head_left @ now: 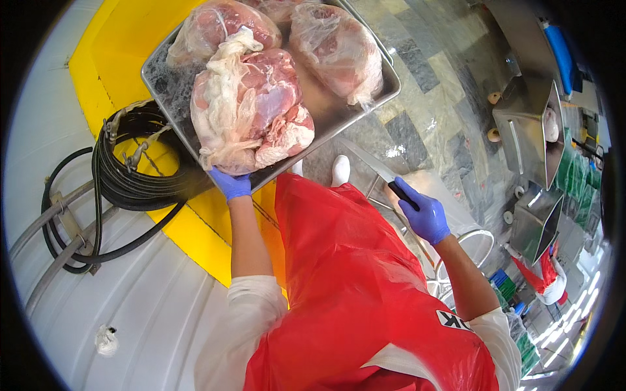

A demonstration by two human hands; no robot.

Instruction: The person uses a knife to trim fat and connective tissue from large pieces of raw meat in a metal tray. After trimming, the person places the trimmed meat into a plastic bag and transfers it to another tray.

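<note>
My right hand (427, 219), in a blue glove, is closed around the black handle of a knife (373, 161). Its long blade points up and left, toward the tray's near right corner. My left hand (229, 184), gloved in the same blue, is at the tray's near edge, against the lower end of a large raw piece of meat (261, 107). The fingers there are mostly hidden, so their grip cannot be made out. Whitish wrapping (225, 98) hangs bunched along that meat's left side. The metal tray (163, 98) also bears several plastic-wrapped pieces, including one wrapped piece (336, 52) at right.
Coiled black hose (140, 189) hangs on the white wall (163, 280) at left. A yellow structure (104, 58) stands behind the tray. Below my right hand is a clear-lined round container (473, 247). Metal bins (531, 133) and another person (551, 277) are farther right.
</note>
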